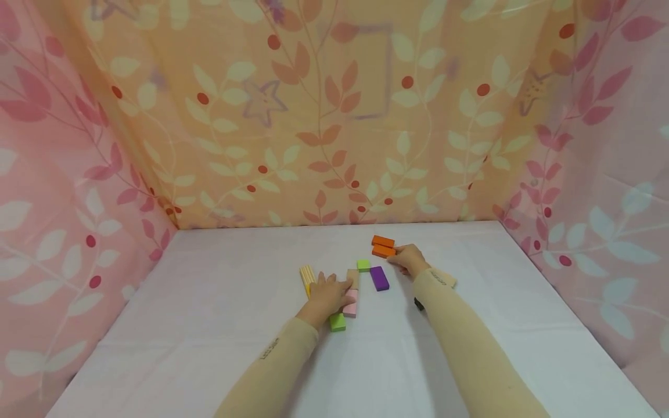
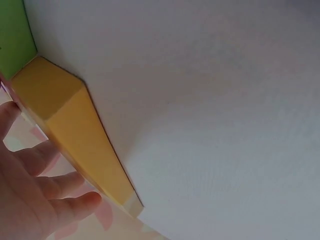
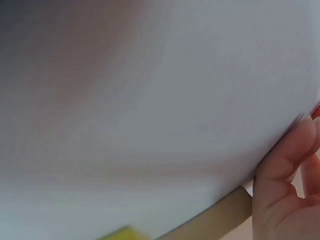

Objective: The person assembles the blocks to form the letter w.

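Observation:
My left hand (image 1: 325,299) lies over a group of blocks with its fingers spread. Beside it are a pink block (image 1: 351,305), a tan block (image 1: 353,278) and a light green block (image 1: 337,323). In the left wrist view its fingers lie along a long yellow block (image 2: 82,135), which meets a green block (image 2: 15,40). My right hand (image 1: 410,259) pinches the right end of an orange block (image 1: 383,251) between thumb and fingers. A second orange block (image 1: 384,240) lies just behind that one.
A purple block (image 1: 379,278) and a small green block (image 1: 363,266) lie between the hands. Yellow striped pieces (image 1: 306,276) stick out beyond the left hand. Partly hidden by the right forearm are a pale wooden block (image 1: 446,278) and a dark piece (image 1: 418,304). Patterned curtains (image 1: 334,116) surround the white table (image 1: 209,290).

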{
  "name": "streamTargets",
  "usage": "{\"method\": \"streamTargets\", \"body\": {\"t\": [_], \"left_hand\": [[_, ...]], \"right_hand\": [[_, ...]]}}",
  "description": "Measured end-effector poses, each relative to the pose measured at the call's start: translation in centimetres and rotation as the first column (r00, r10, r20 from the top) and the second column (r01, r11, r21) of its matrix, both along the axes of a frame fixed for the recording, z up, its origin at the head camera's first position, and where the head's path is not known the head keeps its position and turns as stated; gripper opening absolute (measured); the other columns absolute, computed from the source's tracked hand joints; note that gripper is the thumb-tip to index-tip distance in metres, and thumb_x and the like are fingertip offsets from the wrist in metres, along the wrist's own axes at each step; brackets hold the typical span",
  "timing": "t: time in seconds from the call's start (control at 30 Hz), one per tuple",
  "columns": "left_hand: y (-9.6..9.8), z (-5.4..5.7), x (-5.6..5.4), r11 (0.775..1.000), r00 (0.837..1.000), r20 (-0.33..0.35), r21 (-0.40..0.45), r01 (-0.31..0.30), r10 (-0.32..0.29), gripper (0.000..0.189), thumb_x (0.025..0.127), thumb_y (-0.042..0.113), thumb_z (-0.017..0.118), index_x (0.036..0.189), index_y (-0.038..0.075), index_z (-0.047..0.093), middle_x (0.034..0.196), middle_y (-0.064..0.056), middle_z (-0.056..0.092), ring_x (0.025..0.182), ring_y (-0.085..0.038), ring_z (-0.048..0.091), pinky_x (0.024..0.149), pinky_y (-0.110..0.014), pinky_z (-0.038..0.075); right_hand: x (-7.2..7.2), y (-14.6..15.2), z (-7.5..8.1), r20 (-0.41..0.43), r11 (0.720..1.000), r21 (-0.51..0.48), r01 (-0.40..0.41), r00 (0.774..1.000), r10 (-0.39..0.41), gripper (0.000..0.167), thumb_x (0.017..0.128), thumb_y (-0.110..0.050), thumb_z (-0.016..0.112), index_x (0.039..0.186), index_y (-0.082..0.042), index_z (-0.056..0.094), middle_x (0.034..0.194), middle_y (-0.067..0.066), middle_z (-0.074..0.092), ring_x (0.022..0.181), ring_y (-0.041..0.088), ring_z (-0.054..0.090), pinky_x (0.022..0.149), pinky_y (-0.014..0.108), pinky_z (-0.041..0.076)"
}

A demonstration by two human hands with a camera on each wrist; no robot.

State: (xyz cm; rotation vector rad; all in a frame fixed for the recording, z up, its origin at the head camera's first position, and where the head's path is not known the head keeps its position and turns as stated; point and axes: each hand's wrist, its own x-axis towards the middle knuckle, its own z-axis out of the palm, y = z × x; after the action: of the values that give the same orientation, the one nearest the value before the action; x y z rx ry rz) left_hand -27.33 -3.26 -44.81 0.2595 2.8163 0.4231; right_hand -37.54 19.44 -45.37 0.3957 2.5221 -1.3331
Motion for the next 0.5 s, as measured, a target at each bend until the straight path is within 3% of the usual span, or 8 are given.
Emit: {"method": "streamTargets", "body": {"t": [0.1, 0.27, 0.5], "left_hand": [[0.1, 0.2, 0.2, 1.000, 1.000, -0.015, -0.009, 0.009, -0.009, 0.054, 0.095, 0.044, 0.058, 0.145, 0.026, 0.048, 0.149, -0.019, 0.039, 0.141, -0.049, 0.020, 0.108, -0.064, 0.021], [0.1, 0.1, 0.2, 1.000, 0.999, -0.024, -0.016, 0.021, -0.021, 0.055, 0.095, 0.043, 0.058, 0.145, 0.025, 0.048, 0.148, -0.020, 0.041, 0.140, -0.049, 0.022, 0.107, -0.065, 0.023], [0.0, 0.0, 0.2, 1.000, 1.000, -0.007, 0.001, 0.009, -0.009, 0.055, 0.095, 0.043, 0.058, 0.146, 0.025, 0.047, 0.149, -0.020, 0.039, 0.141, -0.049, 0.019, 0.108, -0.065, 0.021]], "right_hand": [[0.2, 0.3, -0.1, -0.013, 0.999, -0.043, 0.008, 1.000, -0.009, 0.056, 0.089, -0.014, 0.071, 0.139, 0.002, 0.050, 0.061, 0.000, 0.049, 0.046, 0.008, 0.043, 0.046, 0.020, 0.044], [1.0, 1.0, -0.1, 0.009, 0.989, -0.144, 0.029, 1.000, -0.028, 0.051, 0.091, -0.013, 0.069, 0.136, 0.004, 0.051, 0.085, 0.007, 0.061, 0.055, 0.010, 0.053, 0.054, 0.022, 0.051], [3.0, 2.3, 0.8, -0.008, 0.957, -0.289, 0.021, 1.000, -0.024, 0.053, 0.094, -0.011, 0.065, 0.140, 0.005, 0.044, 0.116, 0.022, 0.062, 0.073, 0.016, 0.066, 0.071, 0.029, 0.057]]}}
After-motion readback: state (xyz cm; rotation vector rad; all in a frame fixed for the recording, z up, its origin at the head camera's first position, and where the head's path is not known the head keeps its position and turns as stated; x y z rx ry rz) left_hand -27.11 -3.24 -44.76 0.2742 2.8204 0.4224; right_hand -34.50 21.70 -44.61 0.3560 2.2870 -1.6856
